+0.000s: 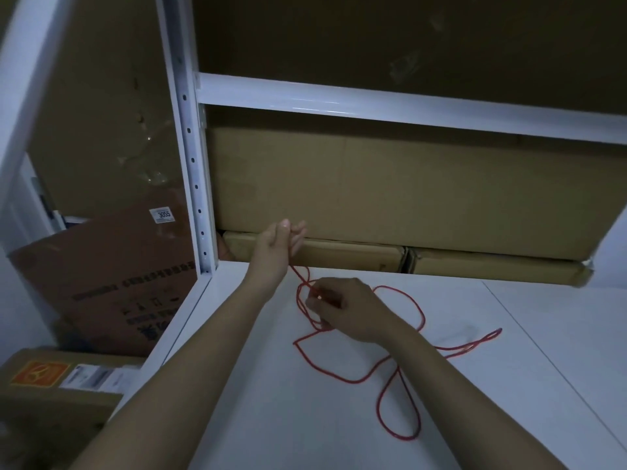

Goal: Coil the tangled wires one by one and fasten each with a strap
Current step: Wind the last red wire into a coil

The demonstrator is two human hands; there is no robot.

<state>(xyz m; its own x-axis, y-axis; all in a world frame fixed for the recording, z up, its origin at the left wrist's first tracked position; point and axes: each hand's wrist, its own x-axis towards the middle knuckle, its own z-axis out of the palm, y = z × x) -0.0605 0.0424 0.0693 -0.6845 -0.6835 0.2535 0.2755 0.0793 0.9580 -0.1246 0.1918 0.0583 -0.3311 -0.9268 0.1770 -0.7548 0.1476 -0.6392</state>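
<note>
A long red wire (400, 374) lies in loose loops on the white shelf surface (509, 385). My left hand (281, 240) is raised near the back of the shelf, fingers upward, with a strand of the wire running down from its palm; it holds that strand. Below it, my right hand (342, 308) pinches several strands of the same wire where small loops gather. A doubled end of the wire (488, 335) trails to the right. No strap is visible.
Large cardboard boxes (390, 191) fill the back of the shelf under a white beam (373, 100). A perforated white upright (193, 171) stands at the left. More boxes (112, 283) sit on the floor at the left.
</note>
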